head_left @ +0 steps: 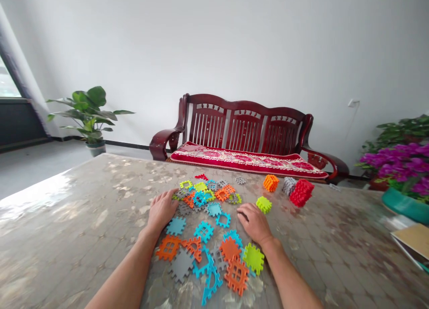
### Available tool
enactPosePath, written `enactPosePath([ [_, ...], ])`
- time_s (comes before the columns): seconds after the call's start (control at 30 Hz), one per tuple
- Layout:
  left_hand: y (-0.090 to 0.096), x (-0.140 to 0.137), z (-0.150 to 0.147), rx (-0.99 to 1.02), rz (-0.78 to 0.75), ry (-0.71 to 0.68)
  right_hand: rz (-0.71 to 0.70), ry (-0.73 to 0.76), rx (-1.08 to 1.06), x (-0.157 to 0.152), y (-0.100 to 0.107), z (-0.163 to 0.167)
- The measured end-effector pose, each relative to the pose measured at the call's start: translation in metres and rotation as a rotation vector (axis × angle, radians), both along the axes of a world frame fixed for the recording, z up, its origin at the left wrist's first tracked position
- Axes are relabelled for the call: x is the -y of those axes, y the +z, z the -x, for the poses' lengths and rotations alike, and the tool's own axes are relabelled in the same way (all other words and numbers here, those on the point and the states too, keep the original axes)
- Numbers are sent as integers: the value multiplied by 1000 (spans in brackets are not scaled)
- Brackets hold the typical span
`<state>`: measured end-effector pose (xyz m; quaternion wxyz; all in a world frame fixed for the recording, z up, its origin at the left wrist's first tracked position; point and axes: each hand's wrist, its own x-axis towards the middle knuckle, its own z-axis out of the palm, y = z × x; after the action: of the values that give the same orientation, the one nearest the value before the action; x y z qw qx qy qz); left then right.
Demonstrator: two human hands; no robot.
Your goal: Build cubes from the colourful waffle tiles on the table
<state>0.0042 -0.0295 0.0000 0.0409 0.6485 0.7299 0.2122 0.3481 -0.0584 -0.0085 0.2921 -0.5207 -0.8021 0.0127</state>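
Note:
My left hand (pixel 163 209) lies palm down at the left side of a spread of interlocking plastic building tiles, its fingertips by a dark grey tile (pixel 182 193). On the right, my right hand (pixel 254 220) rests with loosely bent fingers and nothing visible in it. Just beyond it stands a lime green stack of tiles (pixel 264 204). Between the hands are a light blue square tile (pixel 213 209) and a blue frame tile (pixel 223 219). Closer to me lie an orange window tile (pixel 236 275), a grey square tile (pixel 182 265), a lime green tile (pixel 254 258) and a blue triangular tile (pixel 212 282).
Orange (pixel 271 183), grey (pixel 288 185) and red stacks of tiles (pixel 301 193) stand at the back right of the patterned table (pixel 110 210). A teal flowerpot (pixel 405 205) and a notebook (pixel 414 240) sit at the right. Behind is a wooden bench (pixel 243 126).

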Motion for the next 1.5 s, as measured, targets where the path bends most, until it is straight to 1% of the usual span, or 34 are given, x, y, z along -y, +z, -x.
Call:
enactPosePath([
  [0.13, -1, -2, 4, 104, -13, 23, 13, -17, -16, 0, 4, 2],
  [0.23, -2, 0, 6, 148, 1, -16, 49, 8, -107, -4, 3, -2],
  [0.3, -2, 4, 6, 162, 22, -66, 131, 26, -231, -8, 2, -8],
  [0.4, 3, 11, 1, 181, 55, -131, 308, 55, -441, -5, 4, -18],
  [0.43, 5, 14, -1, 186, 76, -137, 333, 85, -475, -1, 7, -21],
  [0.47, 8, 17, -4, 186, 105, -136, 329, 124, -478, 6, 10, -23],
  [0.53, 12, 26, -10, 171, 167, -113, 245, 209, -395, 28, 19, -25],
  [0.6, 13, 42, -14, 124, 192, -128, 197, 241, -250, 55, 26, -22],
  [0.67, 7, 66, -16, 60, 174, -167, 189, 265, -93, 84, 29, -16],
  [0.73, -3, 94, -19, -1, 161, -249, 197, 290, 33, 106, 27, -9],
  [0.83, -14, 131, -29, -63, 203, -417, 235, 304, 134, 118, 18, 1],
  [0.87, -15, 139, -35, -78, 244, -445, 247, 297, 146, 117, 14, 4],
  [0.93, -12, 146, -49, -105, 295, -436, 261, 259, 153, 109, 8, 10],
  [1.0, -5, 141, -65, -125, 292, -414, 261, 203, 154, 96, 4, 16],
  [1.03, -2, 136, -72, -136, 259, -390, 252, 177, 156, 88, 3, 18],
  [1.1, 2, 121, -85, -150, 246, -376, 218, 135, 155, 72, 2, 21],
  [1.17, 1, 104, -94, -149, 209, -342, 179, 98, 140, 56, 2, 23],
  [1.27, -7, 82, -103, -136, 134, -301, 137, 54, 106, 31, 1, 24],
  [1.37, -13, 70, -108, -125, 119, -262, 109, 54, 76, 11, -2, 25],
  [1.43, -11, 66, -110, -119, 118, -249, 81, 75, 46, 2, -4, 24],
  [1.5, -6, 63, -108, -115, 106, -235, 39, 57, -10, -2, -5, 20],
])
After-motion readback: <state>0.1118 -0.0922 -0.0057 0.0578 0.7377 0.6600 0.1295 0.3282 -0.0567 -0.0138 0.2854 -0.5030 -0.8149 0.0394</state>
